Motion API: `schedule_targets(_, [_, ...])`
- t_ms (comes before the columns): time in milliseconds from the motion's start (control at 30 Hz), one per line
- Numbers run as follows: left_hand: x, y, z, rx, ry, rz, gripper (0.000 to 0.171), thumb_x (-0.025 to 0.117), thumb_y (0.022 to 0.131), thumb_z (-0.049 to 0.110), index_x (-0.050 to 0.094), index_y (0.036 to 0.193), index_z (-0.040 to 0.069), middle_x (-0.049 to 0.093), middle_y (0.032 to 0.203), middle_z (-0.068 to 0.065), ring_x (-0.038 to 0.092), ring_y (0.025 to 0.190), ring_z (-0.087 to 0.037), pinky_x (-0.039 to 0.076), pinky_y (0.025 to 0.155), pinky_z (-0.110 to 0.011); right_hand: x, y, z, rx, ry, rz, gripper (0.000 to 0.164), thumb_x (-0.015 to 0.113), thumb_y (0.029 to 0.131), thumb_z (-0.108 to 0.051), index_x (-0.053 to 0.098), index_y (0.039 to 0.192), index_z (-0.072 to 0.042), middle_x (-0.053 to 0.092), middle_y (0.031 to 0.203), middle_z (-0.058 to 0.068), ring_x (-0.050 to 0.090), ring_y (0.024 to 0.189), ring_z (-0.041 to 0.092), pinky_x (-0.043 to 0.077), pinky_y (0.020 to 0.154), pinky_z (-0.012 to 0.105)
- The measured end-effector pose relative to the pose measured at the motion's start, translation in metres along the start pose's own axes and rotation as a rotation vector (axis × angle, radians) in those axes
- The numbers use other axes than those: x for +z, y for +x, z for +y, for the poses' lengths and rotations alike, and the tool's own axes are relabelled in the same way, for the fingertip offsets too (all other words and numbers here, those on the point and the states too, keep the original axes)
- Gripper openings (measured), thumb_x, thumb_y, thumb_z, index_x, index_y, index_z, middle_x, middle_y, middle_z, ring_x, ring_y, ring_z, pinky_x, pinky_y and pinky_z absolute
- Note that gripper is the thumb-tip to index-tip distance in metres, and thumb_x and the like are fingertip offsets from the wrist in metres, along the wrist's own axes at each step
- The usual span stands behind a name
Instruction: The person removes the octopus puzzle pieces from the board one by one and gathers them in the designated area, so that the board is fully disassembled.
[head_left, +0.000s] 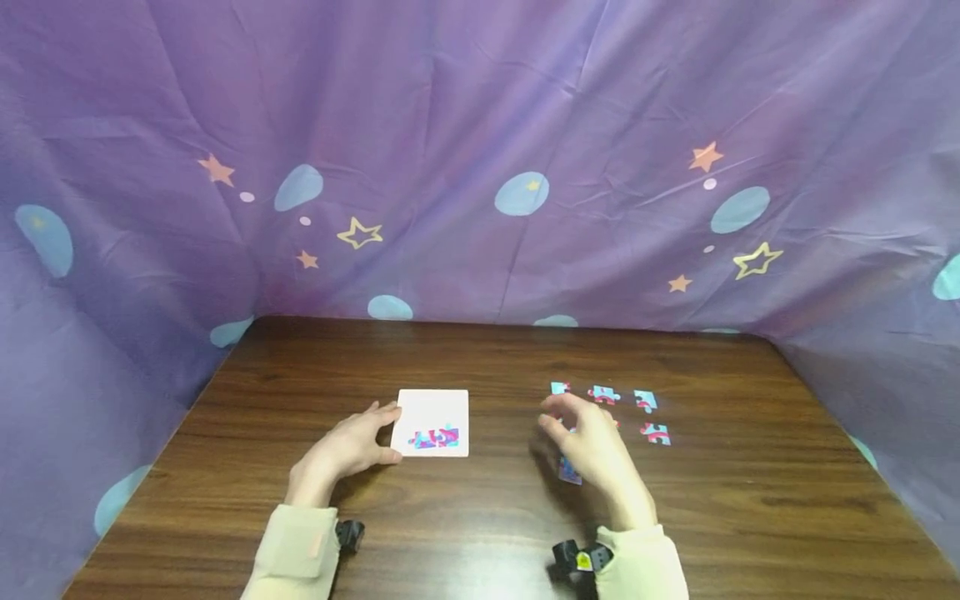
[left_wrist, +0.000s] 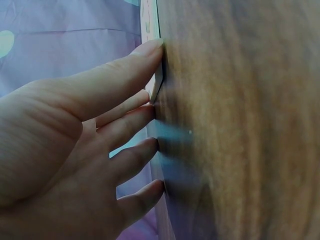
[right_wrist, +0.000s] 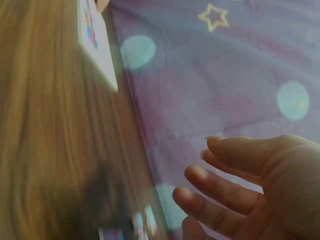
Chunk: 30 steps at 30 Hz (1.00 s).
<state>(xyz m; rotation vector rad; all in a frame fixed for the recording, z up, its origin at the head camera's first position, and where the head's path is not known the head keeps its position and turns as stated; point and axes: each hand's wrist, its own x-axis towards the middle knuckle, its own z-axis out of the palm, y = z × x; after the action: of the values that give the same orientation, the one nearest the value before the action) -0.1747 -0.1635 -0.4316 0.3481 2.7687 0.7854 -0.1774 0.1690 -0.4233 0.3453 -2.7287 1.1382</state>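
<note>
A square white puzzle board [head_left: 431, 408] lies left of centre on the table. Along its near side are colourful jigsaw pieces [head_left: 437, 437], lying close together. My left hand [head_left: 347, 450] touches the board's left side, with the thumb at the near corner and the index fingertip further up. In the left wrist view the thumb [left_wrist: 120, 75] meets the board's edge, and the other fingers reach down to the tabletop. Nothing shows between the fingers of my right hand [head_left: 596, 446], which hovers with bent, parted fingers over loose pieces and partly hides some.
Loose jigsaw pieces lie right of the board, among them a far piece [head_left: 604, 395], a corner-side piece [head_left: 646, 401], a right piece [head_left: 656, 433] and a near piece [head_left: 570, 471]. A purple patterned cloth [head_left: 480, 167] hangs behind the brown wooden table [head_left: 480, 358].
</note>
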Motion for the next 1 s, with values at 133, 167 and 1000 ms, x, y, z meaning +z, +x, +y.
schedule_targets(133, [0.001,0.001,-0.001,-0.014,-0.005,0.002,0.068,0.078,0.082,0.018,0.05,0.142,0.003,0.039,0.151,-0.016,0.028,0.14,-0.043,0.024,0.111,-0.061,0.014,0.011,-0.013,-0.026,0.06,-0.018,0.02,0.073,0.086,-0.012,0.069,0.105,-0.008,0.071,0.089,-0.001,0.066,0.081,0.016,0.052,0.076,0.039])
schedule_targets(167, [0.001,0.001,-0.001,-0.014,-0.005,0.002,0.068,0.078,0.082,0.018,0.05,0.142,0.003,0.039,0.151,-0.016,0.028,0.14,-0.043,0.024,0.111,-0.061,0.019,0.013,-0.016,-0.021,0.084,-0.023,0.021,0.074,0.085,-0.012,0.069,0.105,-0.008,0.07,0.087,-0.001,0.065,0.08,0.015,0.052,0.075,0.038])
schedule_targets(1000, [0.0,0.0,0.0,0.013,-0.002,0.019,0.068,0.08,0.08,0.018,0.052,0.14,0.002,0.042,0.149,-0.016,0.029,0.139,-0.044,0.026,0.109,-0.062,0.118,0.034,-0.051,-0.097,0.223,-0.155,0.017,0.074,0.082,-0.005,0.071,0.099,-0.005,0.064,0.076,-0.006,0.056,0.07,0.007,0.047,0.067,0.025])
